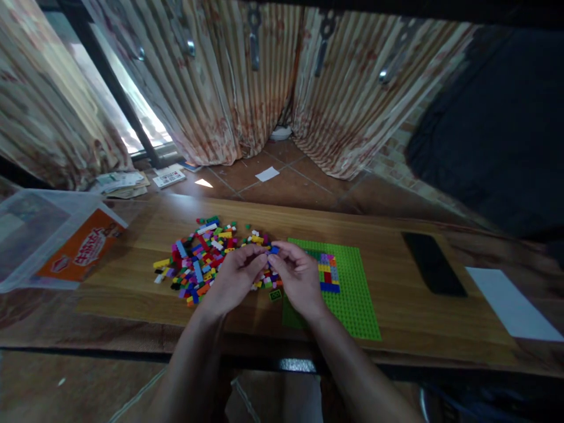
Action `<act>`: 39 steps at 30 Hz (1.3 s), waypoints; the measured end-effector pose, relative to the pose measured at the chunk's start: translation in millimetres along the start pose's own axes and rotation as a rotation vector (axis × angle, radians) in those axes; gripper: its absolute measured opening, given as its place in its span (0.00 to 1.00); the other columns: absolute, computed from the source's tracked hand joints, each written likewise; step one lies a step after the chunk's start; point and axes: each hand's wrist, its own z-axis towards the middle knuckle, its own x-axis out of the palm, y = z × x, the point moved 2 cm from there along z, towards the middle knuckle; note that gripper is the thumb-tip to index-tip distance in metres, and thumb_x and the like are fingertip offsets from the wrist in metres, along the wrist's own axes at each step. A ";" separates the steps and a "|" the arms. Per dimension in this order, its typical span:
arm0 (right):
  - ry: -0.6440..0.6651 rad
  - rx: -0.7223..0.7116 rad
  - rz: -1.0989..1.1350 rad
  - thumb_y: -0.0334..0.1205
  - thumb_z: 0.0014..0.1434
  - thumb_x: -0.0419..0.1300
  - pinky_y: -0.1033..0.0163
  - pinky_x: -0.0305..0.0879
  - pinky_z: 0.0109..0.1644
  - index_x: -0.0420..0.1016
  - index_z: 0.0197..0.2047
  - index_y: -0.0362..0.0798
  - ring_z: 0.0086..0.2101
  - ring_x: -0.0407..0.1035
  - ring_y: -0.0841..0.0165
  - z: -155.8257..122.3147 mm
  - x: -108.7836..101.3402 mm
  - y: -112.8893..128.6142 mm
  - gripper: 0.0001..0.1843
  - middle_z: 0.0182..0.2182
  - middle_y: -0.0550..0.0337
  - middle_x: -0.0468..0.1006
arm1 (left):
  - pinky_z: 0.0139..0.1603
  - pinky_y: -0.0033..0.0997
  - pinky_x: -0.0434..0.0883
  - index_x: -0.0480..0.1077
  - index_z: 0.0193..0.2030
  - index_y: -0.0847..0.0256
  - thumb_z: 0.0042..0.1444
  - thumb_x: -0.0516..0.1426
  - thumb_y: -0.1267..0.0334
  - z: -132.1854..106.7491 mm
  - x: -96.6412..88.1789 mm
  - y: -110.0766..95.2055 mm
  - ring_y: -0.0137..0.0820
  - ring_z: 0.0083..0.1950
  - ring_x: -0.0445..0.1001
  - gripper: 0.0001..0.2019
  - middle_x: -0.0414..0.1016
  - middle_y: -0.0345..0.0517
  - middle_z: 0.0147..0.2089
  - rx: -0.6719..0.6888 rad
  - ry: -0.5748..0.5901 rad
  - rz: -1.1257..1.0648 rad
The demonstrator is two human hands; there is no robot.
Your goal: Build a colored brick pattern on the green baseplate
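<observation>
My left hand (238, 276) and my right hand (302, 279) meet above the front of the board, fingertips nearly touching. A small blue brick (274, 250) sits between the thumb and index finger of my right hand. The left fingers are pinched together close beside it; whatever they grip is too small to make out. Loose bricks in many colours form a pile (198, 267) beside and beyond my left hand. Under my right hand lies a green baseplate (355, 294), bearing a block of multicoloured bricks (328, 273) partly hidden by that hand.
A dark tile-like piece (275, 295) lies near the wrists on the wooden board (396, 323). To the right are a black phone (434, 264) and a white sheet (513, 302). A clear plastic box (39, 205) with an orange label stands left. Curtains (247, 106) hang beyond.
</observation>
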 end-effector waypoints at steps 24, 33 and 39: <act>0.090 -0.048 -0.403 0.44 0.57 0.60 0.57 0.72 0.46 0.74 0.44 0.50 0.39 0.75 0.64 0.5 -14.1 -8.8 0.12 0.40 0.57 0.81 | 0.36 0.28 0.68 0.72 0.34 0.63 0.48 0.62 0.62 -7.3 -53.7 4.9 0.29 0.33 0.72 0.08 0.75 0.42 0.31 0.042 -0.325 0.184; 0.128 -0.163 -0.722 0.43 0.57 0.58 0.56 0.72 0.43 0.77 0.43 0.52 0.36 0.74 0.64 -2.1 -10.7 -16.0 0.11 0.37 0.58 0.80 | 0.38 0.30 0.68 0.78 0.35 0.60 0.50 0.57 0.67 -16.1 -81.4 8.0 0.34 0.34 0.75 0.09 0.79 0.44 0.32 -0.129 -0.495 0.661; 0.111 -0.152 -0.678 0.46 0.58 0.59 0.56 0.75 0.40 0.77 0.47 0.52 0.36 0.75 0.63 -3.1 -12.8 -23.6 0.16 0.41 0.55 0.80 | 0.40 0.33 0.68 0.78 0.40 0.60 0.55 0.52 0.68 -13.6 -91.3 5.9 0.37 0.39 0.76 0.13 0.80 0.50 0.37 -0.141 -0.636 0.769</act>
